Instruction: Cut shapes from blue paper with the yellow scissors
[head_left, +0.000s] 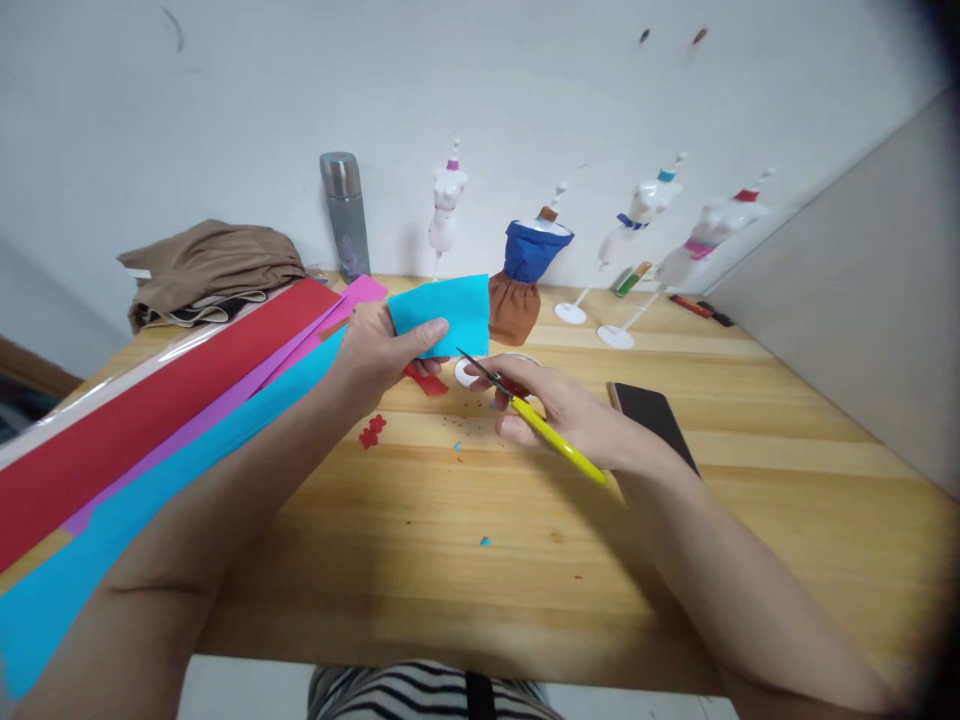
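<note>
A small rectangle of light blue paper [454, 312] is pinched in my left hand [382, 350], thumb on its front face and fingers behind. My right hand [544, 400] holds scissors [559, 440] with yellow handles; the dark blades point up and left, their tip at the lower edge of the blue piece. Whether the blades touch the paper I cannot tell. Red flower-shaped cutouts [372, 431] lie on the wooden table below my left hand, and a red scrap [426, 382] lies just under its fingers. Tiny blue and red bits are scattered nearby.
Long red [187, 400], purple and blue strips [247, 420] stretch along the left. Behind stand folded brown cloth [217, 265], a flask [346, 220] and several small mannequins, one in a blue and brown outfit [536, 250]. A dark phone [654, 420] lies right, beyond it a red marker [691, 307].
</note>
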